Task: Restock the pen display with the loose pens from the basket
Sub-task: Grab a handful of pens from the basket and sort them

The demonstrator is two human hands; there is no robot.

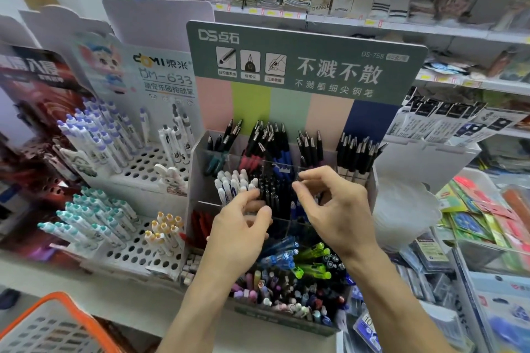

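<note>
In front of me a white counter (120, 298) carries the green-topped pen display (307, 66) in the middle. Left of it stands a white peg-hole pen stand (137, 255) with teal-capped pens. At the near left corner sits my orange basket (57, 324). Packaged stationery (430, 255) lies on the right.

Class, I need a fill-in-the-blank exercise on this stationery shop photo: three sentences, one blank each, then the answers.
1. The basket at the lower left has an ______ rim.
2. Both hands, left hand and right hand, reach into the ______-headed display.
3. The bright green pens lie in the display's ______ tier.

Answers: orange; green; front
</note>
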